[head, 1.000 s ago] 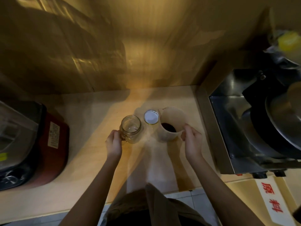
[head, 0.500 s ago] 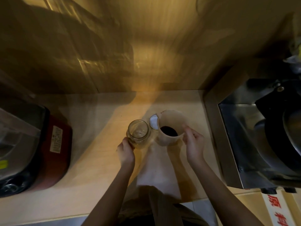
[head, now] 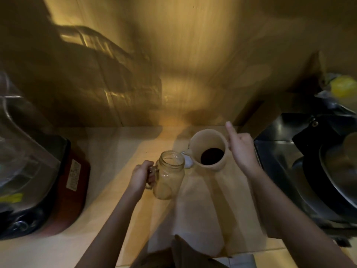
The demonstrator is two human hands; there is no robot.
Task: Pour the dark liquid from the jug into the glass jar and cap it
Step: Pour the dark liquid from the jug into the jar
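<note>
Glass jar now lifted, left hand fingers gripping its handle; right hand fingers raising the jug.

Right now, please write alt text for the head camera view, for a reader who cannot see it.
A left hand holds an empty glass jar by its handle while the right hand grips a jug of dark liquid beside it, above a wooden counter.

No writing can be read. A pale sticker on the red side of the appliance at the left carries print, but it is too blurred to make out.
</note>
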